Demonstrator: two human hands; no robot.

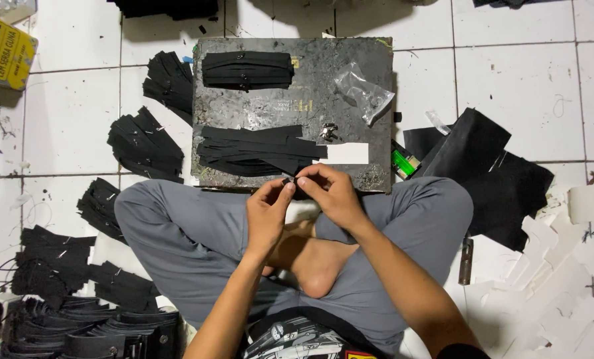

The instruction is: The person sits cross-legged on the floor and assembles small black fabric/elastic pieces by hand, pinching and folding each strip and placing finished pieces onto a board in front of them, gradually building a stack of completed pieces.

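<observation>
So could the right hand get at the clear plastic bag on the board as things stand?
Probably yes. The right hand sits at the board's near edge, pinching a small black piece with the left hand. The clear plastic bag lies uncovered beyond it, nothing between them.

Small black piece (296, 183) pinched between left hand (268, 211) and right hand (333, 194): mostly hidden by fingers, too small to identify. Yellow can (1, 50) cut off at left edge.

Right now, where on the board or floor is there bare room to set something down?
Bare board lies between the folded strap stack and plastic bag. White tiles upper right are open. The left floor is crowded with strap bundles; both hands work at the board's near edge.
</observation>
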